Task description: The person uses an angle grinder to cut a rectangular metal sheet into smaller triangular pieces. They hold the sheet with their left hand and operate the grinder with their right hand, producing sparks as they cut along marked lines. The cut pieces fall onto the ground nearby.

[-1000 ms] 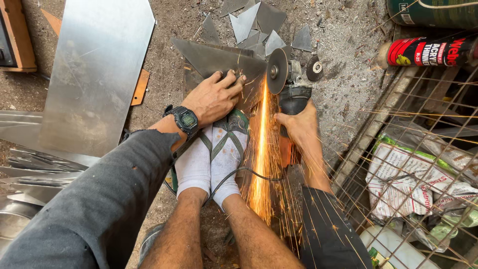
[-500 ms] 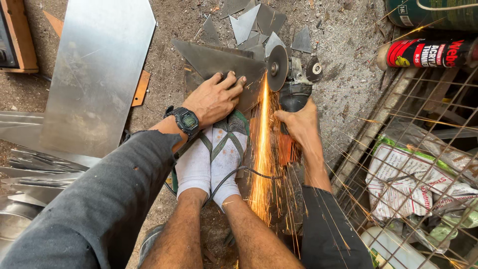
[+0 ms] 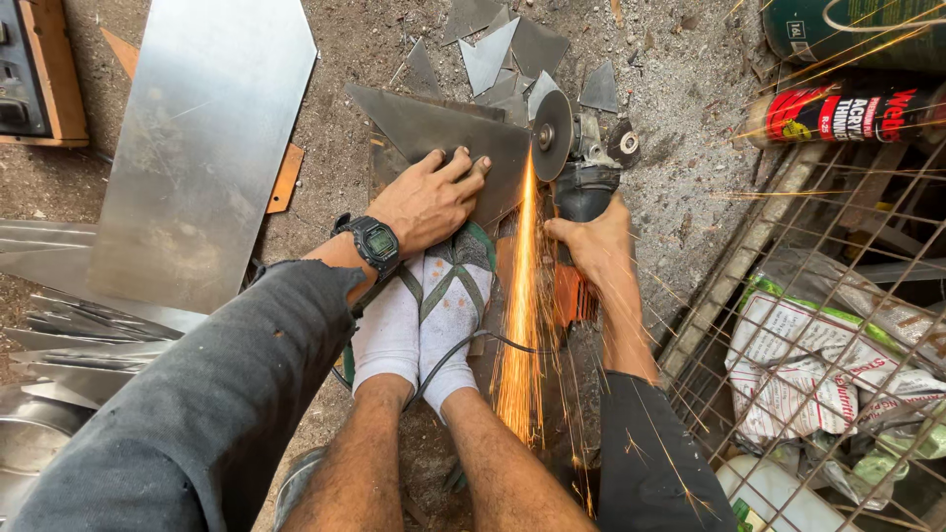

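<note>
The person sits on the ground and cuts a dark metal sheet (image 3: 443, 128) with an angle grinder (image 3: 581, 167). The left hand (image 3: 429, 197) lies flat on the sheet, fingers (image 3: 463, 166) spread out and pressing it down, not curled around anything. The right hand (image 3: 596, 241) has its fingers wrapped tight around the grinder's handle. Both feet in white socks (image 3: 424, 305) rest on the near edge of the sheet to help hold it.

The round cutting disc (image 3: 552, 135) touches the sheet's right edge, and a bright stream of sparks (image 3: 520, 325) shoots back between the legs. The cut looks like it is in the middle of being made. I cannot see how much of the line is left, because the sparks hide it. Small cut pieces (image 3: 503, 54) lie on the ground just past the sheet, so some cutting seems done.

Compared with a moment ago, the hands and sheet sit in almost the same places. The disc has stayed at the same edge, and the sparks keep flying.

A big shiny sheet (image 3: 207, 138) lies to the left, and a wire cage (image 3: 838, 315) stands on the right.
</note>
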